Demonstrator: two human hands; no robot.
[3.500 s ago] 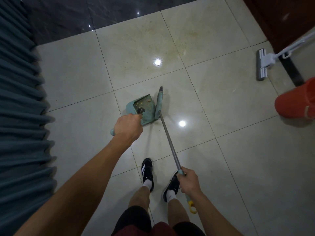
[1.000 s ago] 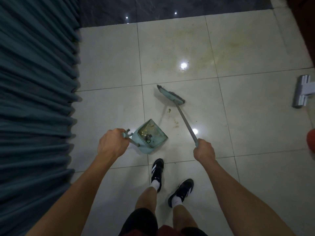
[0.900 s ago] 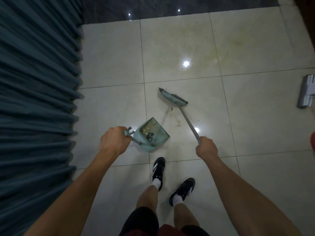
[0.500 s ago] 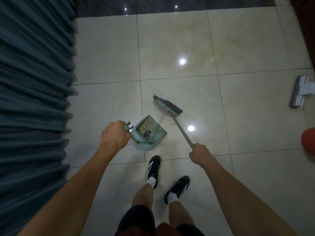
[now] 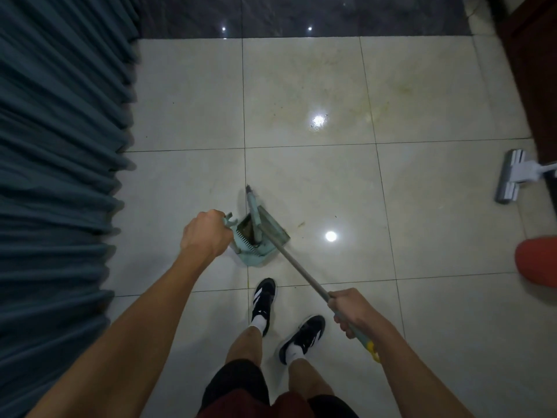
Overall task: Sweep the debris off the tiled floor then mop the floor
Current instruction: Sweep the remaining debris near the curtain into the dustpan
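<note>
A teal dustpan (image 5: 272, 233) sits on the pale tiled floor (image 5: 301, 86) just ahead of my feet. My left hand (image 5: 206, 233) grips its handle at the pan's left side. The teal broom head (image 5: 253, 215) lies across the pan's mouth, bristles inside it. Its grey pole (image 5: 298, 268) runs down to the right, where my right hand (image 5: 351, 307) grips it near the teal and yellow end. Dark debris shows inside the pan. A small smear (image 5: 300, 225) marks the tile right of the pan, and yellowish stains spread over the far tiles.
Pleated teal curtains (image 5: 54, 176) fill the left side. A white mop head (image 5: 512, 176) lies on the floor at the right edge, below dark wooden furniture (image 5: 530, 70). A red bucket (image 5: 538, 260) sits at the right. Dark glossy tiles (image 5: 301, 13) border the far side.
The broom head swept back from the open tile into the dustpan's mouth. My right hand slid down the pole toward its end. The dustpan stayed in about the same place.
</note>
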